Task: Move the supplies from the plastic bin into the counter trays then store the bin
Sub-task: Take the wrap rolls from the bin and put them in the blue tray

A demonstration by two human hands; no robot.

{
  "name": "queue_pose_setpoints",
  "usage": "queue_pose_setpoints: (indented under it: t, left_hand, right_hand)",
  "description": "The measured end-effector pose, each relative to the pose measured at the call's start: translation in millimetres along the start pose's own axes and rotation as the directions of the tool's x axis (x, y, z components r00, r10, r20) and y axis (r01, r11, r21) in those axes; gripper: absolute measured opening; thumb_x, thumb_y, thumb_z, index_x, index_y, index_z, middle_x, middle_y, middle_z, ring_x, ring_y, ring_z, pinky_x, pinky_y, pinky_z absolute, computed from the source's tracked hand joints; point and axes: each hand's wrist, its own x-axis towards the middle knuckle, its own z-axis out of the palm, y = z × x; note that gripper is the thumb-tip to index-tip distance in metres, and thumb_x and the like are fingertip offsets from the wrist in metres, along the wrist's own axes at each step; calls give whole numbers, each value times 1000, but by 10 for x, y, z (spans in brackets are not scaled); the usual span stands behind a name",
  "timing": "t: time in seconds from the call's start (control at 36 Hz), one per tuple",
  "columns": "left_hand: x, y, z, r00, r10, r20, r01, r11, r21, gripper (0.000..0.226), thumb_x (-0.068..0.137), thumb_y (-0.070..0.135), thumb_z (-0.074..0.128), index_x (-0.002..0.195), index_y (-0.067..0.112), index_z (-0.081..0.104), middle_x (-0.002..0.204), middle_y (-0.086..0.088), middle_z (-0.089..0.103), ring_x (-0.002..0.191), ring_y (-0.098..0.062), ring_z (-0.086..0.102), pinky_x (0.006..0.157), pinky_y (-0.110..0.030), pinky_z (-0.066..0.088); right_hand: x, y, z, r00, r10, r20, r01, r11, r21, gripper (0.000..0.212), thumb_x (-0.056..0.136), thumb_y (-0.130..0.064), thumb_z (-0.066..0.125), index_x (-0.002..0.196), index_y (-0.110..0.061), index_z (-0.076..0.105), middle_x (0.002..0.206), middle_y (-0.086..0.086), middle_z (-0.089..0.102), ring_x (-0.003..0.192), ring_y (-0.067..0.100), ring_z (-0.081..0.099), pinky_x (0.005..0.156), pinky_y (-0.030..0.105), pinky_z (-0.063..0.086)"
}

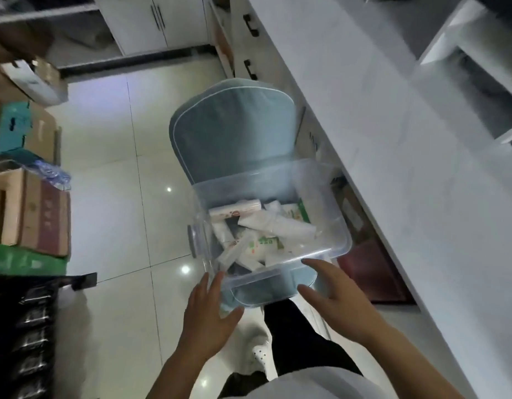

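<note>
A clear plastic bin [339, 226] sits on the seat of a pale blue chair [234, 131]. Inside lie several white packets and tubes of supplies [266, 228], some with green print. My left hand [208, 312] is spread open at the bin's near left corner, fingertips close to its wall. My right hand [332, 295] is open too, fingers apart, just below the bin's near right rim. Neither hand grips anything. The counter trays are out of view.
A long white counter [393, 145] runs along the right, with drawers below it. Cardboard boxes [33, 208] are stacked along the left wall, with dark packages [24, 335] below them. White cabinets [157, 21] stand at the far end. Glossy tiled floor lies between.
</note>
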Motion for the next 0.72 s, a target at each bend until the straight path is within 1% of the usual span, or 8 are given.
queue_pose_setpoints:
  t: [0.11, 0.19, 0.28, 0.36, 0.5, 0.58, 0.64, 0.72]
  left_hand:
    - [342, -16, -120, 994, -111, 10, 111, 993, 45, 88, 88, 57, 61, 157, 34, 12, 167, 0, 8, 152, -25, 12, 119, -42, 20]
    - [606, 47, -208, 980, -192, 47, 188, 979, 76, 87, 89, 55, 62, 157, 29, 15, 167, -2, 13, 151, -26, 17, 119, -41, 22]
    - [908, 100, -215, 976, -200, 86, 191, 976, 102, 83, 89, 49, 64, 156, 24, 23, 163, -4, 25, 147, -26, 28, 118, -41, 29]
    - [1262, 117, -133, 974, -200, 106, 176, 963, 204, 81, 91, 50, 61, 157, 25, 21, 165, -6, 20, 149, -26, 23, 120, -40, 24]
    - [1860, 127, 92, 968, -185, 171, 122, 938, 324, 71, 93, 40, 57, 155, 22, 28, 161, -10, 30, 145, -28, 32, 117, -38, 28]
    - [2175, 109, 267, 950, -225, 219, 126, 912, 390, 66, 90, 32, 57, 152, 22, 34, 149, -11, 45, 131, -29, 46, 103, -36, 40]
    - [2362, 89, 375, 932, -265, 249, 139, 893, 428, 68, 89, 29, 57, 152, 23, 33, 142, -10, 49, 125, -31, 49, 97, -38, 43]
    - [2632, 50, 517, 895, -345, 284, 193, 871, 451, 70, 89, 28, 58, 153, 23, 29, 139, -13, 48, 125, -34, 47, 97, -44, 44]
  right_hand:
    - [603, -22, -51, 994, -20, 112, 21, 1000, -6, 53, 92, -40, 60, 142, -30, 46, 147, -12, 46, 131, 2, 39, 104, 16, 27]
    - [1054, -15, -124, 981, 19, 191, -16, 1000, -16, 54, 93, -42, 59, 143, -29, 44, 149, -8, 44, 135, 10, 39, 108, 23, 29]
    - [1479, 43, -142, 971, 79, 225, -79, 997, -7, 56, 91, -43, 61, 142, -25, 46, 146, -3, 49, 132, 14, 45, 102, 24, 34]
    - [1890, 176, -50, 956, 112, 270, -113, 994, -11, 57, 90, -48, 59, 142, -25, 47, 145, -2, 51, 130, 16, 48, 103, 29, 37]
    - [2311, 525, 282, 908, 217, 358, -142, 964, -225, 53, 93, -47, 53, 141, -27, 47, 144, -1, 52, 130, 21, 49, 106, 36, 36]
    - [2362, 760, 478, 870, 308, 385, -141, 904, -403, 48, 92, -50, 48, 137, -34, 50, 140, -4, 56, 131, 21, 46, 111, 43, 28]
    - [2338, 885, 563, 846, 353, 399, -144, 873, -466, 45, 91, -51, 45, 134, -36, 52, 136, -4, 58, 129, 22, 48, 111, 46, 27]
    - [2247, 1024, 629, 841, 365, 399, -130, 853, -505, 43, 91, -51, 43, 130, -38, 55, 129, -4, 62, 124, 22, 51, 108, 46, 30]
